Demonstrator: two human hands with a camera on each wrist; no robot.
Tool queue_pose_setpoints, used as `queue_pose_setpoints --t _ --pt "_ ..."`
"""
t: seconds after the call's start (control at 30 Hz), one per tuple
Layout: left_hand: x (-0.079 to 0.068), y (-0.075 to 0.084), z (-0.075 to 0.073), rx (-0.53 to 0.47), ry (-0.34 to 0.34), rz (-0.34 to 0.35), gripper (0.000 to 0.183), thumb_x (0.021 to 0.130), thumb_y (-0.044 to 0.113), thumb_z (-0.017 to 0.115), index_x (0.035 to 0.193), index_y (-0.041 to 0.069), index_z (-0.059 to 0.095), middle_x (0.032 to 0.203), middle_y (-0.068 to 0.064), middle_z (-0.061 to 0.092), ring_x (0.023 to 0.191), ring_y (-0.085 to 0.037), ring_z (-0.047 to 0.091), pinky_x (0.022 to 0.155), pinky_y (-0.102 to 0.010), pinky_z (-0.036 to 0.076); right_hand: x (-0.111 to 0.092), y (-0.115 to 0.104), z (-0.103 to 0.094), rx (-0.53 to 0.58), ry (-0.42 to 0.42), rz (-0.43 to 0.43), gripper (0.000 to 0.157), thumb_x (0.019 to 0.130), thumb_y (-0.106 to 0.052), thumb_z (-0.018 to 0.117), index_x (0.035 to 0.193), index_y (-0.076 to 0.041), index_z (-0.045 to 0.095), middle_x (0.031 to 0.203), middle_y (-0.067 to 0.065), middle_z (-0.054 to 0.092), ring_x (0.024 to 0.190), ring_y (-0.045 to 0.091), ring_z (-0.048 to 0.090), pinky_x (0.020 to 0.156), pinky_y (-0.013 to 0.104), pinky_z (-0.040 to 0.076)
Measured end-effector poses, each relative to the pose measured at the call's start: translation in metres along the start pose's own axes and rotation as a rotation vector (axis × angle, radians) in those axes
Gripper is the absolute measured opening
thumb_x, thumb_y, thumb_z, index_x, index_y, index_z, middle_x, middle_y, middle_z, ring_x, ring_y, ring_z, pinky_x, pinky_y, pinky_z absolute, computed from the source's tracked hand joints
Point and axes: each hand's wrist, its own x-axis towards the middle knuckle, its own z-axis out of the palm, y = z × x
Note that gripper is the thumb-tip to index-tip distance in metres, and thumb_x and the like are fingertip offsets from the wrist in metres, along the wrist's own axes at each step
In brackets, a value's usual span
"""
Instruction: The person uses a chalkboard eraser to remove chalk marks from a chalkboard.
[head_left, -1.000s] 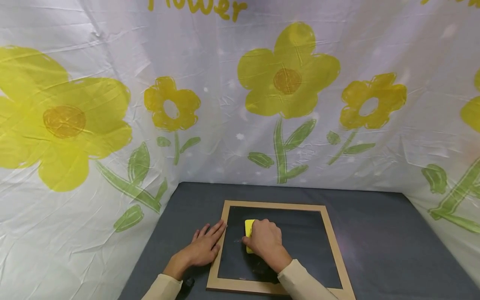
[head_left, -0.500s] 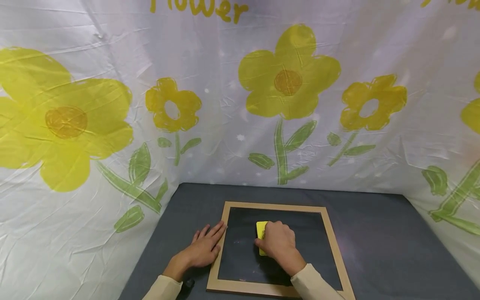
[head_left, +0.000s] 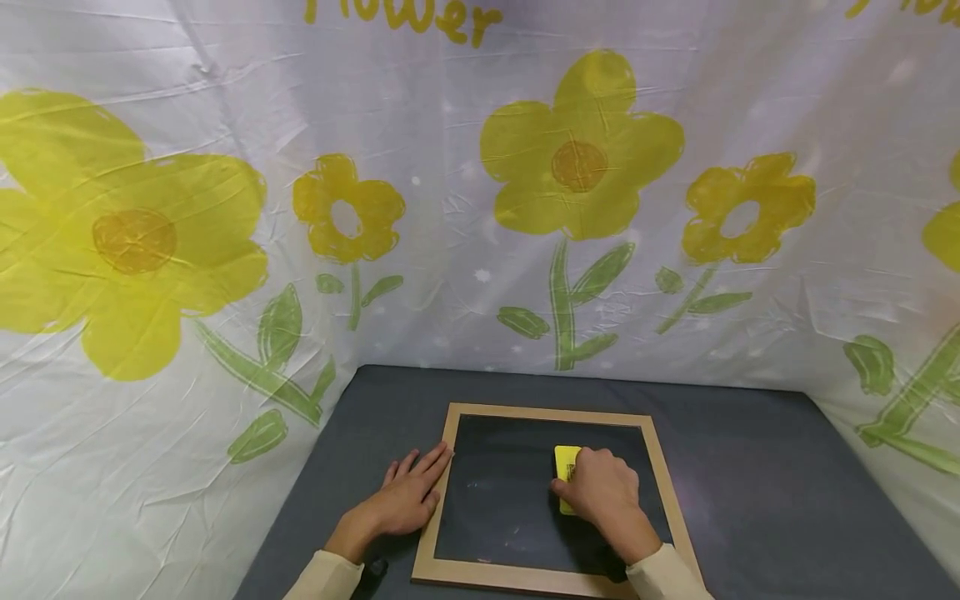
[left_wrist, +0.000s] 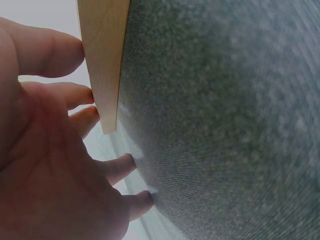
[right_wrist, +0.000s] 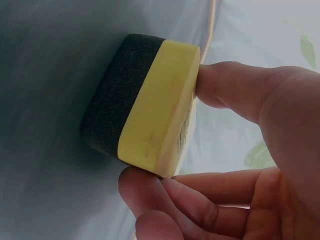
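Plainly, right hand point(head_left: 603, 487): its fingers point(right_wrist: 230, 187) grasp the eraser between the thumb on one edge and the others on the opposite edge.
Block-shaped eraser, yellow-backed with a black foam-like face point(right_wrist: 150, 105): over the board, just toward three o'clock of the middle, black face turned to the board; small dark print marks the yellow back.
Left hand point(head_left: 402, 502): at nine o'clock of the board, fingers spread and released, some tips touching the wooden edge, two others resting on grey cloth.
Rectangular black chalkboard point(head_left: 510, 467): lies flat between the hands; pale, faint smudges point(head_left: 516, 531) show toward seven and nine o'clock.
Light wooden frame point(head_left: 517, 577): runs round the board, crossed by the right forearm at five o'clock.
Cream sleeves point(head_left: 327, 575): reach in from seven and five o'clock.
Bench covered in dark grey cloth point(head_left: 765, 483): carries the framed board.
White fabric backdrop printed with yellow flowers and green stems point(head_left: 450, 333): stands beyond, at twelve o'clock, wrapping toward nine and three.
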Motion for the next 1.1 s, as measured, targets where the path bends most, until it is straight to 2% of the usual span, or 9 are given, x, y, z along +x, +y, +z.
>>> queue_pose_setpoints --t 0.03,0.13,0.27,0.37,0.47,0.6,0.73,0.9,1.1 --pt "0.001 -0.003 0.002 0.0 0.007 0.017 0.067 0.112 0.022 0.052 0.176 0.021 0.03 0.184 -0.003 0.023 0.161 -0.061 0.019 0.12 -0.087 0.012 0.0 0.005 -0.001 0.0 -0.001 0.006 0.056 0.086 -0.056 0.088 0.099 -0.004 0.073 0.078 0.008 0.063 0.065 0.024 0.059 0.056 0.041 0.051" --pt "-0.002 0.008 -0.008 0.002 -0.021 0.011 0.067 0.112 0.019 0.053 0.175 0.016 0.031 0.184 -0.007 0.023 0.16 -0.064 0.019 0.119 -0.087 0.012 -0.001 0.019 -0.004 0.005 -0.002 0.017 0.057 0.087 -0.055 0.087 0.099 -0.002 0.072 0.076 0.008 0.062 0.064 0.024 0.058 0.055 0.04 0.049" --pt "-0.005 0.021 -0.015 0.013 -0.045 -0.036 0.066 0.111 0.015 0.054 0.174 0.011 0.033 0.183 -0.01 0.025 0.163 -0.059 0.019 0.124 -0.084 0.011 -0.001 0.036 -0.006 0.004 0.01 0.012 0.057 0.087 -0.053 0.087 0.096 0.0 0.071 0.074 0.009 0.062 0.063 0.024 0.058 0.055 0.039 0.048" --pt "-0.005 0.023 -0.015 0.028 -0.047 -0.05 0.066 0.112 0.016 0.054 0.174 0.012 0.032 0.183 -0.008 0.024 0.164 -0.057 0.02 0.125 -0.082 0.012 -0.001 0.047 -0.008 -0.001 0.009 0.035 0.06 0.087 -0.055 0.086 0.098 0.002 0.071 0.076 0.01 0.062 0.065 0.025 0.059 0.057 0.042 0.05" --pt "-0.006 0.023 -0.014 0.034 -0.045 -0.053 0.067 0.112 0.016 0.055 0.174 0.011 0.032 0.183 -0.008 0.024 0.164 -0.057 0.02 0.125 -0.082 0.013 -0.002 0.055 -0.012 -0.001 -0.009 0.078 0.066 0.086 -0.058 0.086 0.104 0.003 0.071 0.08 0.012 0.063 0.069 0.028 0.06 0.06 0.046 0.052" --pt "-0.005 0.02 -0.015 0.008 -0.048 -0.039 0.067 0.111 0.016 0.054 0.174 0.012 0.031 0.184 -0.008 0.023 0.164 -0.058 0.019 0.124 -0.084 0.01 -0.003 0.064 -0.017 -0.001 -0.03 0.093 0.068 0.087 -0.059 0.085 0.107 0.005 0.07 0.084 0.015 0.064 0.072 0.03 0.061 0.061 0.047 0.052" --pt "-0.003 0.01 -0.01 -0.028 -0.044 -0.006 0.068 0.113 0.021 0.051 0.176 0.017 0.028 0.185 -0.007 0.02 0.162 -0.062 0.015 0.122 -0.086 0.006 -0.004 0.075 -0.02 0.0 -0.043 0.094 0.067 0.088 -0.058 0.084 0.104 0.005 0.07 0.083 0.015 0.063 0.071 0.031 0.061 0.06 0.047 0.052" --pt "-0.001 0.001 -0.004 -0.042 -0.027 0.028 0.068 0.113 0.026 0.049 0.177 0.024 0.025 0.185 -0.003 0.018 0.16 -0.065 0.014 0.119 -0.088 0.006 -0.005 0.088 -0.022 0.01 -0.07 0.117 0.064 0.09 -0.058 0.083 0.1 0.004 0.069 0.079 0.013 0.062 0.07 0.03 0.061 0.059 0.046 0.052" --pt "-0.003 0.01 -0.011 -0.019 -0.034 -0.006 0.067 0.111 0.018 0.052 0.175 0.014 0.031 0.183 -0.009 0.024 0.162 -0.063 0.017 0.121 -0.087 0.008 -0.006 0.097 -0.024 0.003 -0.088 0.142 0.066 0.089 -0.058 0.083 0.105 0.005 0.067 0.082 0.014 0.062 0.073 0.031 0.061 0.062 0.046 0.051"
